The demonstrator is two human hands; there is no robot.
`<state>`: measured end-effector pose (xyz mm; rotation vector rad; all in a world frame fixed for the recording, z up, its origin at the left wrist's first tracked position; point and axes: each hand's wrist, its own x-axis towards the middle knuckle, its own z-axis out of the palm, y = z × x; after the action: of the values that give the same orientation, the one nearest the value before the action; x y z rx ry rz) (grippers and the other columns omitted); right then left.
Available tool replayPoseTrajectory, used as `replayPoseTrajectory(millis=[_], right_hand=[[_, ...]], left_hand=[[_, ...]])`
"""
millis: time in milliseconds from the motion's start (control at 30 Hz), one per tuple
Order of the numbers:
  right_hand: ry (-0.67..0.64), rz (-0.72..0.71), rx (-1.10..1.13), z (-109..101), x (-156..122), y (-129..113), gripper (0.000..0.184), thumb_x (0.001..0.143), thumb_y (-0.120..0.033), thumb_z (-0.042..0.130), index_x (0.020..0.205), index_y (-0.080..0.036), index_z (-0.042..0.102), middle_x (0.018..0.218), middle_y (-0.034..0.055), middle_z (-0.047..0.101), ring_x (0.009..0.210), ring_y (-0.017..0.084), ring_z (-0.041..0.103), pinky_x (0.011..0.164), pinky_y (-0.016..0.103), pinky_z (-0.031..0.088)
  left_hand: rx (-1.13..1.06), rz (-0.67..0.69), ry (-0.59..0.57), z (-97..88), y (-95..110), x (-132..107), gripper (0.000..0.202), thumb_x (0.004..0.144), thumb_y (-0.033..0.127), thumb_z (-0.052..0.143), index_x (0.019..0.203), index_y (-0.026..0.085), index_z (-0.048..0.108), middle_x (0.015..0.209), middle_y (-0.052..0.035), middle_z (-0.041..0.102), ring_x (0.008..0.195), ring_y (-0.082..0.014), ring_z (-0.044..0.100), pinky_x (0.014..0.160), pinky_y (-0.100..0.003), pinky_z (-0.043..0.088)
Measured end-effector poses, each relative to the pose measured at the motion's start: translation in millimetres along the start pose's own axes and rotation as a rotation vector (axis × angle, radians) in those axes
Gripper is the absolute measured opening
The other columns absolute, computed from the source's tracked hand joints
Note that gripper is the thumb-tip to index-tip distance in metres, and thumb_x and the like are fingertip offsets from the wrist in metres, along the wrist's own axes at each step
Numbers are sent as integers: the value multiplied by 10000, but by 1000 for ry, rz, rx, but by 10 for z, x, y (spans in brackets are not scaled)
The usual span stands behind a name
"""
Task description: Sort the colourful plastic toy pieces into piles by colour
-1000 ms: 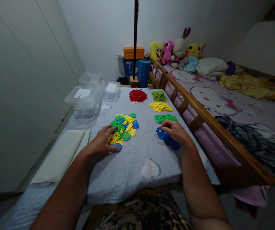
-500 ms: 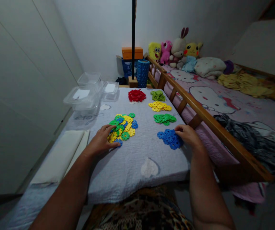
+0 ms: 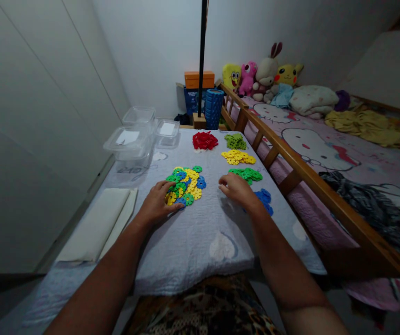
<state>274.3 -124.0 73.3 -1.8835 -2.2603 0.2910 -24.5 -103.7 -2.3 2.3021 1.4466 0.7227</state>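
Note:
My left hand (image 3: 160, 202) rests at the left side of a mixed pile of flower-shaped plastic discs (image 3: 189, 184) in yellow, green and blue. Its thumb and fingers are spread around the pile's near-left edge. In the air to the right of that pile is my right hand (image 3: 236, 190), fingers loosely bent and slightly apart, with nothing visible in them. Behind its wrist, a blue disc pile (image 3: 265, 200) is partly hidden. A green disc pile (image 3: 252, 175) lies just beyond the right hand, and a yellow disc pile (image 3: 238, 157) sits farther back.
Red pieces (image 3: 204, 140) and light green pieces (image 3: 235, 141) lie in heaps at the table's far end. Clear plastic containers (image 3: 130, 139) stand at the back left, near a folded cream cloth (image 3: 93, 225). A wooden bed rail (image 3: 290, 170) runs along the right side.
My right hand has left the blue pile and moved left toward the mixed pile. My left hand stays at the mixed pile. The view has shifted slightly.

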Motion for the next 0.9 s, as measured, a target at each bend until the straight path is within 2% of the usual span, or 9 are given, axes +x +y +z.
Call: replayPoseTrajectory(millis=[67, 167, 267, 367, 533, 700, 900], right_hand=[[-20, -55, -31, 152, 153, -172, 218, 946, -226, 589, 1075, -160, 751, 1093, 129, 701, 1045, 245, 596, 933, 328, 414], [30, -84, -21, 402, 325, -315, 293, 965, -221, 551, 1201, -172, 718, 1199, 139, 660, 1133, 259, 551, 984, 341, 404], [74, -60, 18, 595, 410, -347, 347, 968, -213, 539, 1287, -190, 674, 1261, 138, 617, 1182, 262, 509, 1007, 351, 399], [79, -45, 44, 679, 422, -319, 331, 949, -220, 576, 1261, -202, 684, 1258, 132, 604, 1182, 262, 495, 1011, 357, 397], [92, -31, 102, 635, 373, -258, 244, 879, -213, 669, 1114, -167, 711, 1190, 126, 637, 1115, 240, 534, 969, 332, 407], [50, -13, 304, 521, 286, -169, 124, 836, -134, 648, 945, -182, 684, 914, 33, 697, 849, 170, 574, 773, 274, 398], [34, -17, 529, 226, 85, 163, 77, 797, -146, 587, 797, -180, 656, 757, -7, 660, 726, 136, 569, 674, 242, 387]], left_hand=[[-1, 0, 18, 13, -1, 3, 676, 739, 495, 798, 1322, 237, 574, 1344, -109, 567, 1260, -322, 557, 1118, -513, 453], [-9, 1, 39, 25, -11, 7, 656, 742, 481, 798, 1308, 234, 578, 1328, -110, 579, 1252, -322, 558, 1097, -507, 460], [1, 2, 54, 28, -13, 12, 644, 742, 478, 799, 1296, 230, 585, 1301, -110, 597, 1226, -322, 567, 1078, -501, 461], [29, 9, 67, 20, -1, 19, 631, 748, 487, 794, 1289, 236, 590, 1292, -106, 611, 1216, -324, 566, 1070, -501, 450], [89, -4, 98, 27, -8, 24, 639, 752, 503, 791, 1296, 232, 593, 1334, -120, 607, 1261, -338, 539, 1090, -513, 413], [130, -94, 90, 78, -32, 7, 715, 744, 533, 786, 1359, 247, 561, 1478, -138, 511, 1366, -371, 461, 1119, -545, 386], [117, -124, 11, 55, 31, 3, 778, 750, 524, 774, 1423, 248, 498, 1518, -154, 486, 1389, -371, 466, 1121, -555, 389]])
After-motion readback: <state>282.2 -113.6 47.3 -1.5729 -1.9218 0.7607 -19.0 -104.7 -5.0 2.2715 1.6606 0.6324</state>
